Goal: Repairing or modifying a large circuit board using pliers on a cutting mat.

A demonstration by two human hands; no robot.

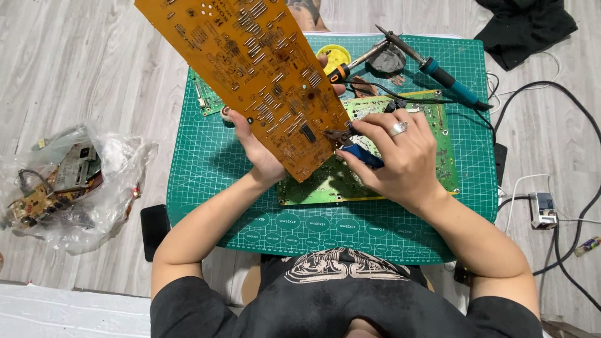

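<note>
Head cam looking straight down: left hand (260,147) has its fingers wrapped round the edge of the orange circuit board (250,69), holding it tilted up over the green cutting mat (206,169). Right hand (400,156) is curled tight on blue-handled pliers (360,153), tips biting at the board's lower edge just past the fingertips. Honestly, I'd guess a slip could crack the board or drop bits onto the green board (438,125) under the knuckles.

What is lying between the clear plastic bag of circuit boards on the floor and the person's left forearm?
In the head view, only bare grey wood floor and the left edge of the green cutting mat lie between the bag and the forearm.
</note>
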